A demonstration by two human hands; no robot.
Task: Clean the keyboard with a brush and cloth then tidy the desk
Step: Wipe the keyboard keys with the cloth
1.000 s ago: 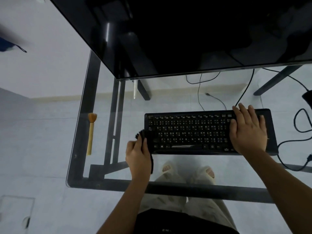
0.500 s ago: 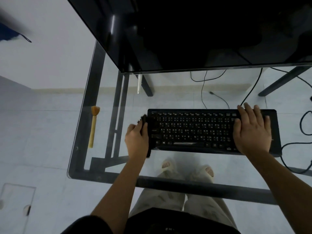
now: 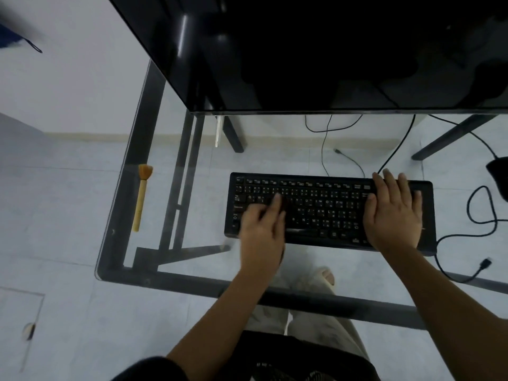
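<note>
At the upper left of the frame a blue thing is too blurred to name. Below it, near the left edge of the clear glass worktop, a small wooden brush with tan bristles lies flat with its bristles toward the top of the frame. It is well apart from both hands, and nothing touches it. The worktop's dark metal frame shows through the glass just right of the brush.

A large black glossy monitor fills the top of the frame and overhangs the space behind the black rectangular keyboard, which lies at centre right. The left hand is blurred and lies over the keyboard's left part, its grip apart with the fingers stretched flat across the keys. A dark cloth seems to show just beside the fingers, covering a few keys, though it is hard to tell it from the black keys. The right hand rests flat on the keyboard's right end, grip apart and fingers spread, holding nothing.

Through the glass, a foot in a pale slipper shows below the keyboard, and thin loose wires lie on the tiled floor above it. At the right a black looping cable ends in a free plug. A dark rounded object is cut by the frame's right edge.
</note>
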